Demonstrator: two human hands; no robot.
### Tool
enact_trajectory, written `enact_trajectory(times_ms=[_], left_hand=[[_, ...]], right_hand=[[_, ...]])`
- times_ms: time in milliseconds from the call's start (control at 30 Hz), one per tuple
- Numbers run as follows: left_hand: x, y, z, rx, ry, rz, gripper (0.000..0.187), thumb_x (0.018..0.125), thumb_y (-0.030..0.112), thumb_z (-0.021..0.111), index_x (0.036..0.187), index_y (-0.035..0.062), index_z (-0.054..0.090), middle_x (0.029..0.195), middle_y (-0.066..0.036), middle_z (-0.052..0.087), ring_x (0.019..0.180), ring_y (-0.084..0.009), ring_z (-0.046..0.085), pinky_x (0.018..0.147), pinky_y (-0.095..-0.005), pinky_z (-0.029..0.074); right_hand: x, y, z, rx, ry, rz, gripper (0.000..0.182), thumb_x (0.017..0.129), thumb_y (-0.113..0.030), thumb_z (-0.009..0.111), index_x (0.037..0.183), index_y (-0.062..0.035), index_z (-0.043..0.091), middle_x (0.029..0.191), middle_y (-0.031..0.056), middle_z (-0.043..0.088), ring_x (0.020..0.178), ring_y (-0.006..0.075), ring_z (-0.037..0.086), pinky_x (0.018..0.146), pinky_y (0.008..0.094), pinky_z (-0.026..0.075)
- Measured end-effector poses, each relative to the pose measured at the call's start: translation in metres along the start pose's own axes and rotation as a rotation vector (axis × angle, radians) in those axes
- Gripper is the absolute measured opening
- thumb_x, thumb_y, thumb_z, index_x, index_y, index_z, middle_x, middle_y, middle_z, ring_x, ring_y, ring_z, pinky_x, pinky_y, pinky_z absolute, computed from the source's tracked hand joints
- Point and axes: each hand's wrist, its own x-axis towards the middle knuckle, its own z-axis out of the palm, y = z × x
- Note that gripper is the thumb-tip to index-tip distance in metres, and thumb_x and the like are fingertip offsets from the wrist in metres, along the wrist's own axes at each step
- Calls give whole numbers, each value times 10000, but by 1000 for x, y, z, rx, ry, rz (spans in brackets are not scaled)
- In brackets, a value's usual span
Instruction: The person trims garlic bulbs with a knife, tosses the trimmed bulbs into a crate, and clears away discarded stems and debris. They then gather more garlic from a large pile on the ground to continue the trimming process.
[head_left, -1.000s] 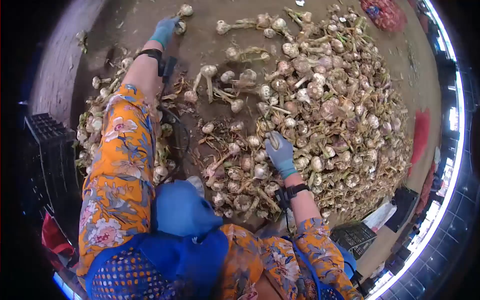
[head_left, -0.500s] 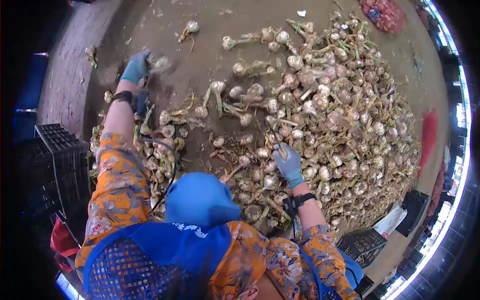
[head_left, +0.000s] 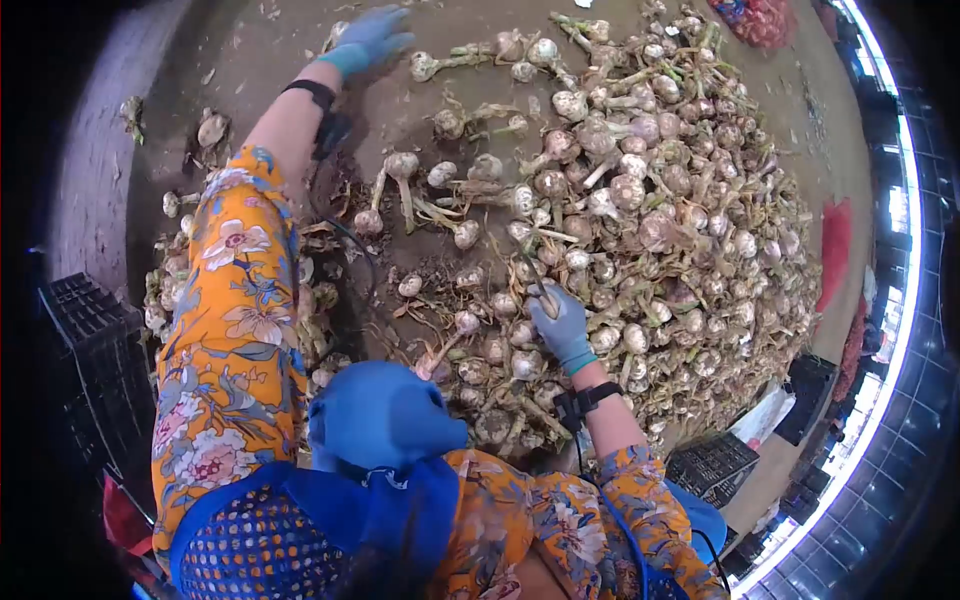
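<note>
My left hand (head_left: 372, 40), in a grey-blue glove, stretches over the far part of the floor with fingers apart. Beside its wrist side lies a garlic bulb (head_left: 334, 36), partly covered by the hand. My right hand (head_left: 562, 325), also gloved, is closed around the handle of a small knife (head_left: 546, 303), whose thin dark blade points up and away. This hand is at the near left edge of a large garlic pile (head_left: 690, 230). Between the hands lie loose garlic bulbs with stalks (head_left: 402, 168). A single bulb (head_left: 211, 128) rests farther left.
More garlic (head_left: 165, 290) is heaped at left, partly behind my sleeve. Black crates stand at left (head_left: 85, 300) and lower right (head_left: 712, 462). A red net sack (head_left: 760, 20) lies at the top right. A dark cord (head_left: 350, 235) runs near my left arm.
My left hand has moved away and to the right, toward another bulb. The blurred bulb beside it earlier now lies to the left on the floor. The right hand still grips the knife.
</note>
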Motion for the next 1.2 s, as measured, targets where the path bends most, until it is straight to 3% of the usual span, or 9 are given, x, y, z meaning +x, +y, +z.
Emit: enact_trajectory(times_ms=[333,467,633,833,867,933,1000,1100,1200], left_hand=[[-17,164,9,-157,-397,-63,567,766,273,682,1288,126,517,1163,-175,595,1078,-368,554,952,-434,438],[-89,215,6,-576,-487,-29,543,766,242,690,1262,86,534,1138,-189,601,1044,-391,549,920,-418,441],[-191,292,-6,-573,-235,40,507,807,306,678,1190,8,531,1087,-216,585,1046,-392,535,926,-435,421],[-184,303,-81,-152,-1190,153,477,874,435,582,1122,31,537,1028,-209,596,984,-389,558,830,-469,451],[-173,298,-87,-148,-1192,152,477,874,435,582,1122,31,537,1028,-209,596,984,-389,558,830,-469,451],[-156,286,-87,-288,-685,-15,445,881,413,583,1157,67,541,1047,-181,596,972,-379,567,824,-475,459],[-138,273,-43,-368,-92,115,394,873,364,602,1161,100,558,1049,-154,595,978,-366,569,836,-469,466],[-87,291,-9,-366,-120,161,369,839,308,640,1157,135,569,1036,-153,593,985,-366,568,845,-460,473],[-64,307,16,-228,-476,205,373,808,279,662,1144,139,578,1029,-149,591,985,-363,572,850,-447,479]], right_hand=[[4,2,0,37,-4,-46,246,814,-196,676,1008,-44,672,935,108,698,835,242,682,755,329,529],[2,2,-1,23,-1,-12,262,817,-209,677,1018,-41,671,948,116,697,833,265,677,762,331,527],[0,16,7,242,99,-82,279,817,-176,697,1028,1,648,939,99,694,786,192,669,739,300,522],[-7,6,-12,800,176,217,214,893,-70,610,1095,0,603,780,48,619,616,92,575,531,224,463],[-5,9,-14,862,223,193,205,900,-57,596,1097,1,599,764,50,613,594,84,560,507,215,448],[0,-6,-27,806,248,193,209,895,-71,609,1093,-6,605,751,40,613,570,75,551,485,211,442],[8,-14,-33,664,289,170,214,888,-82,620,1092,-20,609,734,24,612,561,67,548,482,198,437],[28,-27,-40,686,309,139,220,879,-94,632,1089,-32,615,749,9,621,622,57,589,504,189,450],[34,-41,-50,731,289,105,215,885,-92,625,1086,-17,610,784,26,637,636,60,596,509,191,454]])
